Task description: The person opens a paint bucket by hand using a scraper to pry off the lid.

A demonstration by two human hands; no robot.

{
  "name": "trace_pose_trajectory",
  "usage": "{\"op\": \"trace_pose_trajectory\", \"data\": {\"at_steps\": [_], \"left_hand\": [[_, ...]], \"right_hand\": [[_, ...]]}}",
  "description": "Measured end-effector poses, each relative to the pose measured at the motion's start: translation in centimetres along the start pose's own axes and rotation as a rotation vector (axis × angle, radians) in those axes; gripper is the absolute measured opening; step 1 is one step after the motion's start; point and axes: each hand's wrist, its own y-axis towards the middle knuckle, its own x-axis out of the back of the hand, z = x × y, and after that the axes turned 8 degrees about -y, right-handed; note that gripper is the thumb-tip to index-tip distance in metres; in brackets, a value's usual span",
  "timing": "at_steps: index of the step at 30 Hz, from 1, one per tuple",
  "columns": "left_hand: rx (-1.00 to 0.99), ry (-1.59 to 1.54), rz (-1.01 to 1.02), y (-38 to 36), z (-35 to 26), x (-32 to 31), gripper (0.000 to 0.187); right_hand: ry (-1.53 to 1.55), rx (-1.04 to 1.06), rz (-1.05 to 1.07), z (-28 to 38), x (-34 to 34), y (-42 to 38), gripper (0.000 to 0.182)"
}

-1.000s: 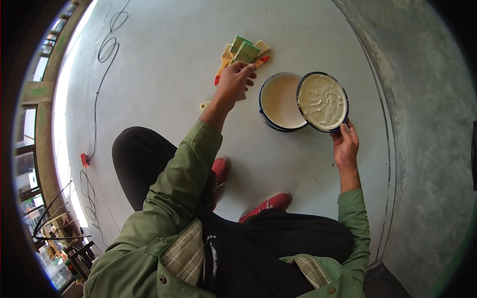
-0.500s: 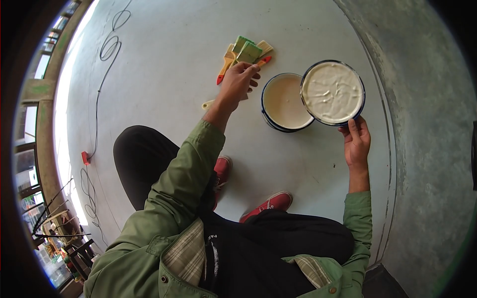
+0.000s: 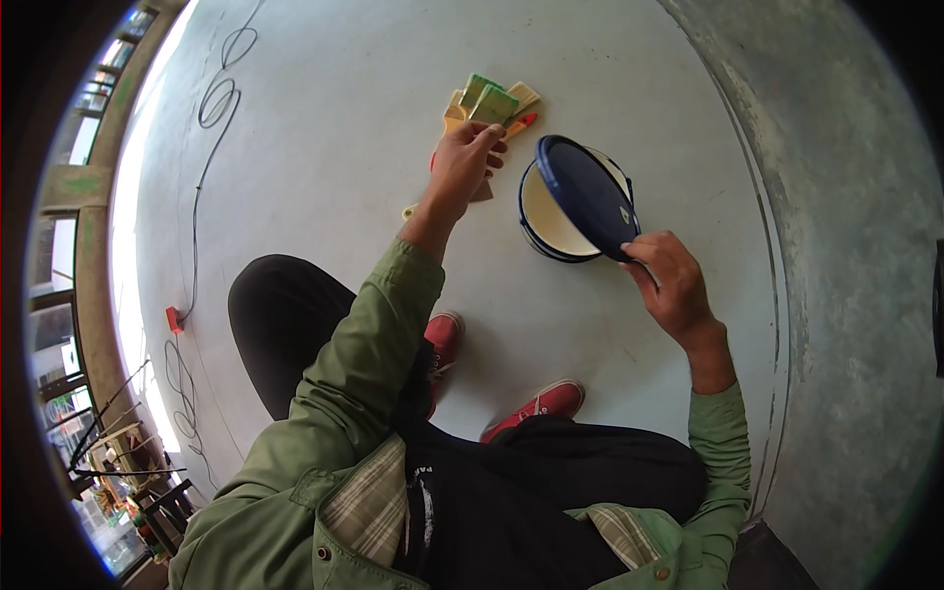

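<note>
My right hand [image 3: 674, 290] grips the edge of a round dark blue paint bucket lid [image 3: 588, 195]. The lid is tilted steeply over the paint bucket [image 3: 528, 236], blue outside with pale cream paint inside, and hides part of its opening. To the left, my left hand [image 3: 467, 162] is above a group of paintbrushes [image 3: 495, 103], some with green-stained bristles. Its fingers are curled with the thumb against them; whatever they may hold is hidden. A scraper blade [image 3: 482, 192] shows partly beneath this hand, and a pale handle end [image 3: 409, 211] sticks out beside the wrist.
A black cable [image 3: 202, 187] with a red socket block [image 3: 174, 320] runs along the left of the grey floor [image 3: 344, 118]. A concrete wall [image 3: 846, 246] rises on the right. My red shoes [image 3: 539, 408] are below the bucket. Assorted clutter [image 3: 128, 482] stands at lower left.
My right hand has brought the lid leftward over the bucket and turned it, so its blue outer face shows instead of the paint-coated underside. My left hand has barely moved.
</note>
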Motion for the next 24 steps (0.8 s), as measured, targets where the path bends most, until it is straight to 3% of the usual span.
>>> {"op": "trace_pose_trajectory", "data": {"at_steps": [1, 8, 17, 24], "left_hand": [[0.002, 0.004, 0.007, 0.0, 0.1, 0.1, 0.026], [0.01, 0.073, 0.013, -0.3, 0.5, -0.1, 0.026], [0.022, 0.157, 0.036, -0.3, 2.1, -0.4, 0.026], [0.04, 0.166, 0.045, -0.4, 2.6, -0.4, 0.025]], "right_hand": [[-0.074, 0.104, 0.03, 0.2, -0.4, 0.1, 0.022], [-0.419, 0.324, 0.139, -0.8, -3.4, -1.0, 0.016], [-0.497, 0.325, 0.227, -2.4, -5.3, -1.3, 0.012], [-0.54, 0.341, 0.145, -3.4, -6.3, -1.3, 0.013]]}}
